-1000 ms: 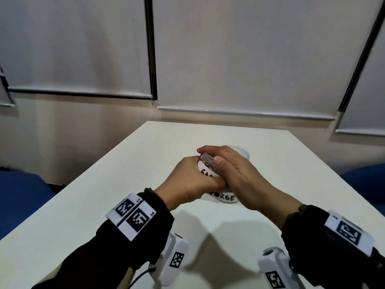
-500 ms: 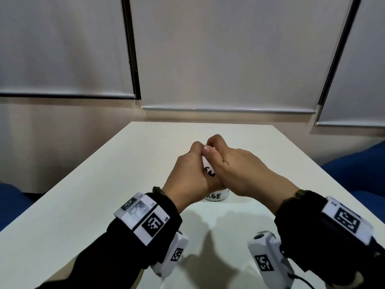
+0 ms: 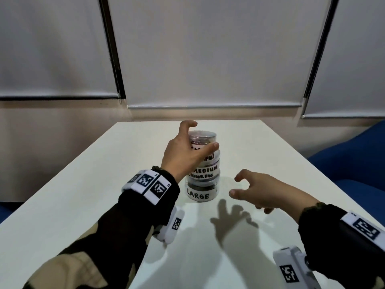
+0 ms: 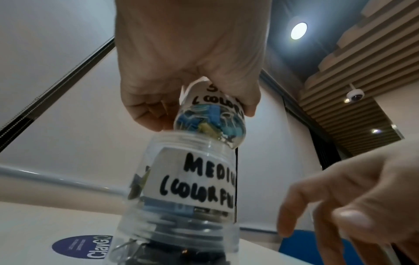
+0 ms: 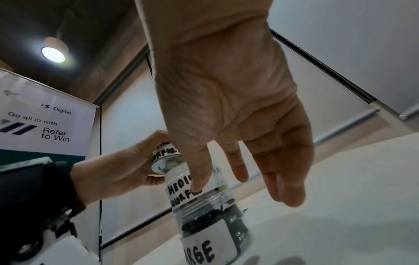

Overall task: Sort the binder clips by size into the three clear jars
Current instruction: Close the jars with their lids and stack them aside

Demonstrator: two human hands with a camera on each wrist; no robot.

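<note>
- Top jar (image 3: 203, 146), label partly hidden, blue and yellow clips inside: on top of the stack, tilted in the left wrist view, one edge lifted off the medium jar (image 3: 203, 173).
- Medium jar sits on the large jar (image 3: 201, 191); stack is upright on the surface (image 3: 83, 184), straight ahead of me.
- My left hand (image 3: 185, 155) wraps the top jar from the left, thumb across its front, fingers round the back.
- My right hand (image 3: 264, 190) is just right of the stack, lower down, fingers spread and loosely bent, holding nothing, not touching.
- Left hand is the nearer one; I reckon the top jar comes off upward.
</note>
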